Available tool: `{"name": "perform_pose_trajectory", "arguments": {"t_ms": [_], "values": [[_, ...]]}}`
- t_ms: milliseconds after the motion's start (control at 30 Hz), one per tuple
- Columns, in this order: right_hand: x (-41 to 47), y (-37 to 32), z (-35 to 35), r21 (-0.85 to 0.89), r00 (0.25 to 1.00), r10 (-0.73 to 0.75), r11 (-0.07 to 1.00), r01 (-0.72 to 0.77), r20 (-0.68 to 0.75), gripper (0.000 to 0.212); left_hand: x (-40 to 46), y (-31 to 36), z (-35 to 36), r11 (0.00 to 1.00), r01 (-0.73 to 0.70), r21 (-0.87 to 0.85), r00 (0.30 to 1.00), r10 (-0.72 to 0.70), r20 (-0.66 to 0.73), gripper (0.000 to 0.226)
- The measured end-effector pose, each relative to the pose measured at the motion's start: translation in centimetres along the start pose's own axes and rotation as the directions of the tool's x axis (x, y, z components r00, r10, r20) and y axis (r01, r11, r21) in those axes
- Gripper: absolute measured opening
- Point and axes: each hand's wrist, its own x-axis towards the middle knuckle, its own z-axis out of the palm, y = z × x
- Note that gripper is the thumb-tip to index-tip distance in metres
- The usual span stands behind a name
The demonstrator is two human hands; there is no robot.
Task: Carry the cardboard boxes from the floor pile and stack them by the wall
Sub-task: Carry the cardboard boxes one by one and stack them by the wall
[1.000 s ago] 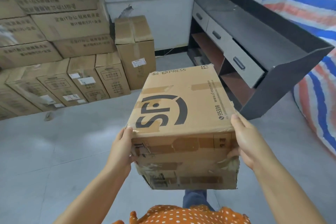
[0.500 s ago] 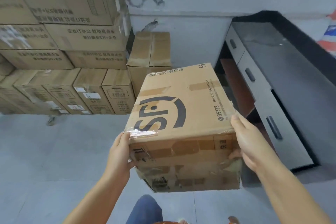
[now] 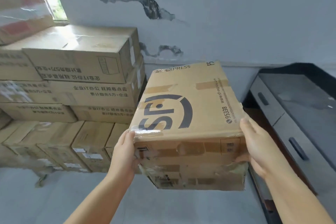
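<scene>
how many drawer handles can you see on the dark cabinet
2: one handle on the farther drawer front, one handle on the nearer drawer front of the dark cabinet. Others may lie outside the frame.

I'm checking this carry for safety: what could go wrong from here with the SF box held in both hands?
1. The SF box is gripped only at its near end by the left hand and right hand; it might tip forward.
2. Its crumpled, loosely taped near face could tear or slip.
3. The black cabinet sits close on the right; the box or an elbow may bump it.
</scene>
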Motion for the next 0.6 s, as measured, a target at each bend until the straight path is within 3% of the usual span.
{"name": "perform_pose_trajectory", "arguments": {"t_ms": [200, 433, 600], "values": [[11.0, -4.5, 4.1, 0.023, 0.998, -0.066, 0.998, 0.067, -0.006, 0.040, 10.8, 6.2, 3.7, 0.997, -0.075, -0.010, 0.997, 0.075, 0.015, 0.027], [26.2, -7.2, 9.4, 0.061, 0.996, -0.037, 0.998, 0.032, 0.083, 0.034, 23.2, 11.2, 8.4, 0.992, -0.123, 0.022, 0.988, 0.125, -0.096, 0.027], [36.2, -6.8, 12.4, 0.095, 0.992, 0.022, 0.995, -0.035, 0.127, 0.043, 31.4, 13.3, 11.9, 0.986, -0.141, 0.088, 0.977, 0.153, -0.146, 0.030]]}}
